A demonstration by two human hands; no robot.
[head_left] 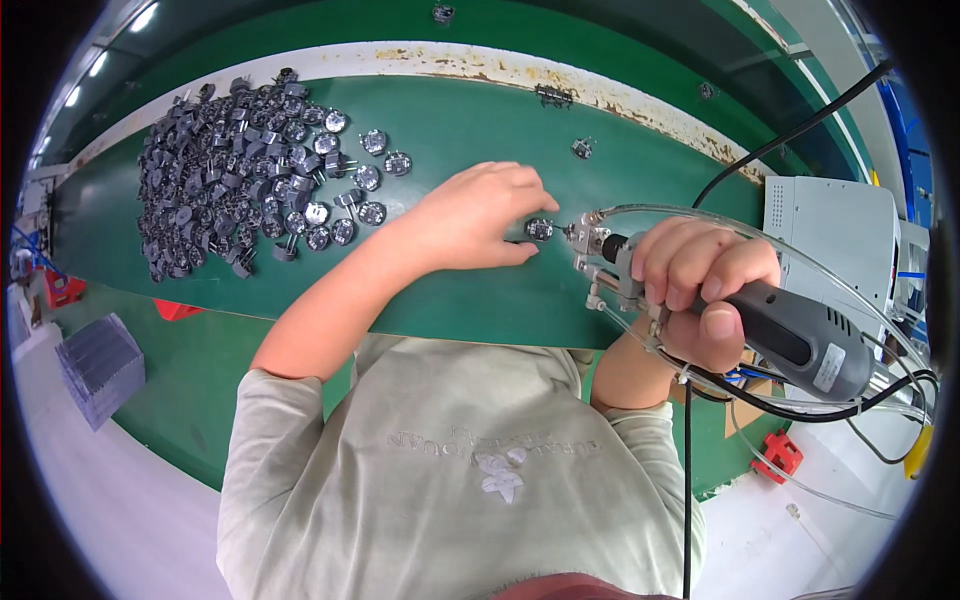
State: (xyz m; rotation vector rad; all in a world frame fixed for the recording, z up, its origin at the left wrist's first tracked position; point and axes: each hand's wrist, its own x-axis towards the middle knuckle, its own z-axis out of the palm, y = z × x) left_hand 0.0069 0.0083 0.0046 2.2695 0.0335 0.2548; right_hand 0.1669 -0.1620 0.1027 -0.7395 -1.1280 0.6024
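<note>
My left hand point(478, 215) rests on the green conveyor belt point(470, 130), its fingertips pinching a small round grey part point(539, 229). My right hand point(700, 285) grips a grey powered screwdriver point(790, 335) held level, its metal tip point(583, 238) pointing left and nearly touching that part. Thin clear tubes and a black cable run back from the tool to the right. To the left of my left hand lies a large heap of the same small dark round parts point(225, 165), several with metal pins.
Loose parts lie on the belt near the far edge point(582, 148) and on the worn white rail point(553, 96). A grey metal box point(835, 225) stands at the right. Stacked grey trays point(100, 365) and a red item point(780, 455) sit on the floor.
</note>
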